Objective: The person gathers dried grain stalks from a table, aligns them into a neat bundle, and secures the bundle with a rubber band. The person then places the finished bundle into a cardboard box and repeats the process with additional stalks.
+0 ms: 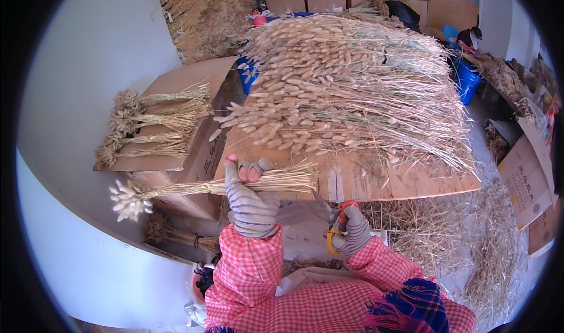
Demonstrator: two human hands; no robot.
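Observation:
My left hand (249, 189), in a striped fingerless glove, grips a bundle of pale fluffy-headed stems (176, 187) with a yellow tie, heads pointing left, at the front edge of the wooden board (399, 186). Gloved in the same stripes, my right hand (352, 230) holds shears (333, 239) with orange and yellow handles just below that edge, blades pointing up near the cut stem ends. A large loose pile of similar stems (346, 86) covers most of the board behind both hands.
Tied bundles (155, 121) lie on a cardboard surface (164, 83) at left, beside a white wall (70, 98). Blue bins (467, 80), a seated person (470, 40) and cardboard cartons (523, 180) are at right. Dried straw (482, 245) litters the floor; another bundle (188, 239) lies low at left.

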